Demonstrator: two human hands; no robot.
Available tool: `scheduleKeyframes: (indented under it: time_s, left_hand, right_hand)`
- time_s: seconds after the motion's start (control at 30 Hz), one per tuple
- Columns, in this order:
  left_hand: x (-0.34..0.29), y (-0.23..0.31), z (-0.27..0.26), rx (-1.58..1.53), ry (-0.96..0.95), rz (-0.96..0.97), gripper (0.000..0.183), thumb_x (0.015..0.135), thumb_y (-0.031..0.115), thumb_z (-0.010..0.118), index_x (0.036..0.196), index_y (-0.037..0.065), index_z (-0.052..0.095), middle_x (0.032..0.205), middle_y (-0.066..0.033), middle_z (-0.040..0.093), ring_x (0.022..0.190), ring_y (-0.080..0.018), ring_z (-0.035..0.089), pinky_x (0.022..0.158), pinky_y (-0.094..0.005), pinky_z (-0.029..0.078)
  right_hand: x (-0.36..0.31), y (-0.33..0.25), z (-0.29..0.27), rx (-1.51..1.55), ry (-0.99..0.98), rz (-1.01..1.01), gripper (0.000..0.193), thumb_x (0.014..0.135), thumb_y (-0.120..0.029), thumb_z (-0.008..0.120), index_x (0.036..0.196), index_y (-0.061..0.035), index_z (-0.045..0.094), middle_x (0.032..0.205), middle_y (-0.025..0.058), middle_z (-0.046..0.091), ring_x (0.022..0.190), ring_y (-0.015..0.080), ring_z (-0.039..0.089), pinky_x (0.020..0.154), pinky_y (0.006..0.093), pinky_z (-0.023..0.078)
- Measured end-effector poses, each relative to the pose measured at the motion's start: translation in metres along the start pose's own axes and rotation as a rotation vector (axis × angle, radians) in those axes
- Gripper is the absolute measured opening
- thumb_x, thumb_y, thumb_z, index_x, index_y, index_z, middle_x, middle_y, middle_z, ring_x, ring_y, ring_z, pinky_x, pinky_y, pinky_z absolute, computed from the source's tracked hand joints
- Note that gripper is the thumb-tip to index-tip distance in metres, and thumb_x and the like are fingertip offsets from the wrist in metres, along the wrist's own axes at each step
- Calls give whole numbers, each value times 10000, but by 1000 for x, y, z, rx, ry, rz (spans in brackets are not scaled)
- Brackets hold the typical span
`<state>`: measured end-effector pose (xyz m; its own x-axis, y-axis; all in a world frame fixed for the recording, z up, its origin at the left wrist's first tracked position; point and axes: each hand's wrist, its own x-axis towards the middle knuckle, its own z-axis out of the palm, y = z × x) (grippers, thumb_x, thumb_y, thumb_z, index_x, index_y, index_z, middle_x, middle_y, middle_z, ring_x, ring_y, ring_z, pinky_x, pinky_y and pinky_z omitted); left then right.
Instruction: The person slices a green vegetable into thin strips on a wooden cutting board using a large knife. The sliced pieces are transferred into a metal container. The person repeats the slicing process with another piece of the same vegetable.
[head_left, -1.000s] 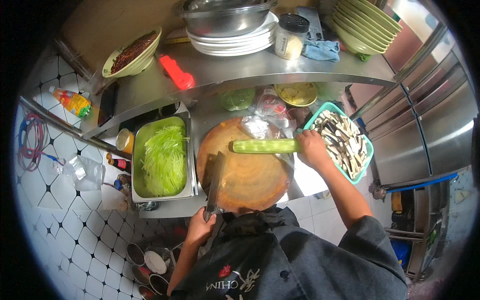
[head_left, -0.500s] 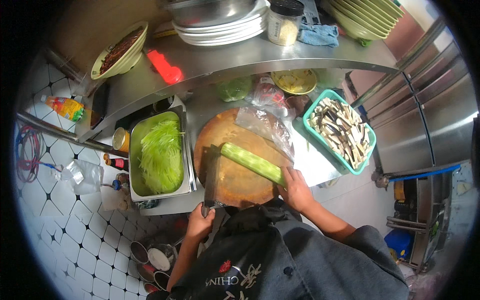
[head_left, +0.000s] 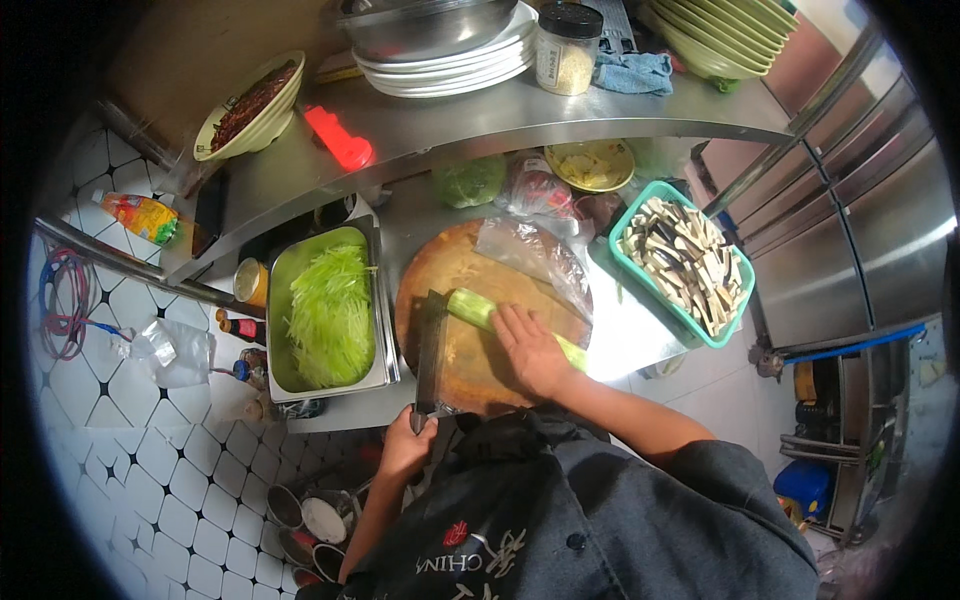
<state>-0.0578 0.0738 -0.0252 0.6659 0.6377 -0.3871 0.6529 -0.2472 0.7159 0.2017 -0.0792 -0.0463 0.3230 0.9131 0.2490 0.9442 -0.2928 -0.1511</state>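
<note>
My left hand (head_left: 408, 445) is closed around the handle of a cleaver (head_left: 430, 348), whose broad dark blade stands along the left side of a round wooden chopping block (head_left: 465, 375). A long, peeled, pale green vegetable (head_left: 471, 308) lies slantwise across the block, its far left end close to the blade. My right hand (head_left: 535, 352) rests over the vegetable's middle, holding it down with fingers stretched along and across it. The hand covers that middle part; both ends show. A clear plastic bag (head_left: 535, 258) lies on the block's far right edge.
Left of the block, a metal tray (head_left: 390, 365) holds light green shreds. At right is a turquoise basket (head_left: 622, 262) of eggplant strips. A steel shelf (head_left: 455, 138) crosses above the far side, bearing white plates (head_left: 450, 75), a jar (head_left: 567, 55) and a red plastic thing (head_left: 340, 140).
My right hand has slid from the vegetable's near right end up to its middle, toward the blade. My left hand keeps the cleaver in nearly the same place.
</note>
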Motion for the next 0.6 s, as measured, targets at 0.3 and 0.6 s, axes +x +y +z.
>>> scheduleKeyframes:
  time_s: [0.3, 0.6]
  left_hand:
    - [-3, 13, 1, -104, -24, -103, 222, 927, 226, 660, 1017, 28, 616, 695, -51, 561, 595, -157, 530, 561, -350, 459]
    - [-4, 21, 0, -51, -10, -82, 270, 908, 257, 683, 998, 13, 610, 697, -99, 576, 617, -215, 563, 608, -393, 483]
  right_hand:
    - [-26, 64, -25, 446, -51, 181, 352, 834, -67, 684, 1184, -78, 658, 1115, 180, 666, 987, 376, 628, 915, 455, 499]
    - [-5, 174, 23, 358, 81, 534, 381, 891, -145, 630, 1269, -97, 633, 899, 175, 690, 837, 360, 695, 725, 459, 555]
